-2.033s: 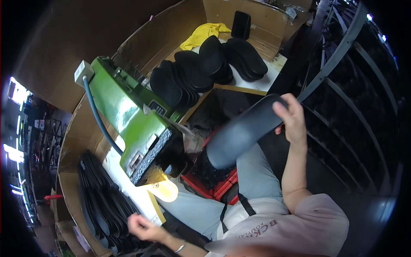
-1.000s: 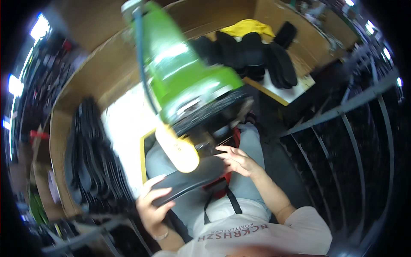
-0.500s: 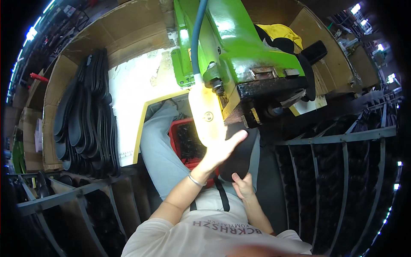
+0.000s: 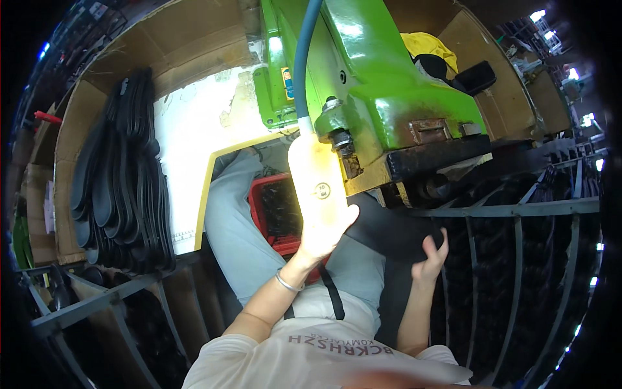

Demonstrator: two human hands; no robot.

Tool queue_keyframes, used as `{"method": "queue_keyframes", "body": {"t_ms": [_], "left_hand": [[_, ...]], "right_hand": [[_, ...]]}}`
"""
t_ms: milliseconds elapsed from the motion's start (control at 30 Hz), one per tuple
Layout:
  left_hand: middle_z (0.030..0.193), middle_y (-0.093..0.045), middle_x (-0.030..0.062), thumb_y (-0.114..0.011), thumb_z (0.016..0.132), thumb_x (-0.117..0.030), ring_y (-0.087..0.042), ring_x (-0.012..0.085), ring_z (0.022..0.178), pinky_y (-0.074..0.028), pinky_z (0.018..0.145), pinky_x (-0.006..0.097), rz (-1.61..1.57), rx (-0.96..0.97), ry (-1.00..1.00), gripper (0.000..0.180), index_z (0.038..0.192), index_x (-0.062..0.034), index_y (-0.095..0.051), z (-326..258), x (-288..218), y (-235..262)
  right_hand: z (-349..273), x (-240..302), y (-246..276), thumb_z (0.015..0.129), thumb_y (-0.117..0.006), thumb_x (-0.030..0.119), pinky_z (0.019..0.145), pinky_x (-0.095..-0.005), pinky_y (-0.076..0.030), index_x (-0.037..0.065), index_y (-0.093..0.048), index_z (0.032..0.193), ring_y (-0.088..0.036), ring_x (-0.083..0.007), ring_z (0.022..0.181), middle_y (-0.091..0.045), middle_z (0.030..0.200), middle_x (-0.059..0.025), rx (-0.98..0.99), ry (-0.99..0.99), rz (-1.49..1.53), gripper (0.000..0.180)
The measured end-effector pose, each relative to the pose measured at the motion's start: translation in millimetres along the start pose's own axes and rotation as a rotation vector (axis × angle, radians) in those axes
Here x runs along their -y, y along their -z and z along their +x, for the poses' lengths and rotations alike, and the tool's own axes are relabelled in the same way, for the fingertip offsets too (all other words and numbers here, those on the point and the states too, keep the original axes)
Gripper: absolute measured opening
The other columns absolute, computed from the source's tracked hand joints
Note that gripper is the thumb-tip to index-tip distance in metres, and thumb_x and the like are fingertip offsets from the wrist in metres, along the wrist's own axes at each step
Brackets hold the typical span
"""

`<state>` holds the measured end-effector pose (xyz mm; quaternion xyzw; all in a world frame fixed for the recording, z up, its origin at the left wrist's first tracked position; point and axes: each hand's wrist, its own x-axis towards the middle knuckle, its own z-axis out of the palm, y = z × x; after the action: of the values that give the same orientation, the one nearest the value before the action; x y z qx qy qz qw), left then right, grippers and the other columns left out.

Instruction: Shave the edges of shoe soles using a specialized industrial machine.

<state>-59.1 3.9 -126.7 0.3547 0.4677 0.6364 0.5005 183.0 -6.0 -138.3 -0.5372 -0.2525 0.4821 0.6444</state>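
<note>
A white bench (image 4: 194, 133) with yellow edging, enclosed by a cardboard wall (image 4: 175, 42), surrounds the person's lap. The black shoe sole (image 4: 392, 230) is below the head of the green machine (image 4: 372, 78), over the thighs. The right hand (image 4: 428, 262) pinches its outer end between thumb and fingers. The left hand (image 4: 324, 236) is at the other end; lamp glare hides its fingers, so its grip cannot be confirmed.

Caution: a one-sided grip could let the sole twist or drop. The left hand, just beside the lit lamp (image 4: 316, 172), could knock it if raised. Loose cuff or skin contact with the machine head could cause injury if it runs.

Count: machine, one; lamp, one; blue cable (image 4: 302, 65), one; red crate (image 4: 257, 211), one; yellow cloth (image 4: 427, 48), one; held sole, one; stacked soles (image 4: 116, 175), uncountable because they overlap.
</note>
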Motion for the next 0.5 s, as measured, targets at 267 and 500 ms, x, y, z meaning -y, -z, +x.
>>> {"method": "queue_keyframes", "body": {"t_ms": [267,500], "left_hand": [[0.085,-0.066,0.0068,-0.061,0.082,-0.006,-0.061,0.0129,0.075,-0.049,0.069,0.025,0.041,0.005,-0.215,0.019,0.095,0.0077,-0.061,2.2,-3.9,23.0],[0.087,-0.064,0.0072,-0.064,0.079,-0.001,-0.059,0.0117,0.079,-0.047,0.073,0.024,-0.155,-0.135,-0.01,0.02,0.097,0.0052,-0.061,-6.9,-26.4,71.6]], "right_hand": [[60.5,45.6,-90.8,0.08,-0.056,-0.002,0.078,-0.0279,-0.047,0.0,-0.051,0.11,-0.059,-0.0176,0.087,-0.058,0.098,-0.0085,0.378,0.059,0.076,0.031],[61.1,-19.5,-94.6,0.075,-0.056,-0.004,0.09,-0.0287,-0.042,-0.001,-0.045,0.123,-0.054,-0.0175,0.102,-0.056,0.113,-0.0092,0.534,0.009,0.106,0.05]]}}
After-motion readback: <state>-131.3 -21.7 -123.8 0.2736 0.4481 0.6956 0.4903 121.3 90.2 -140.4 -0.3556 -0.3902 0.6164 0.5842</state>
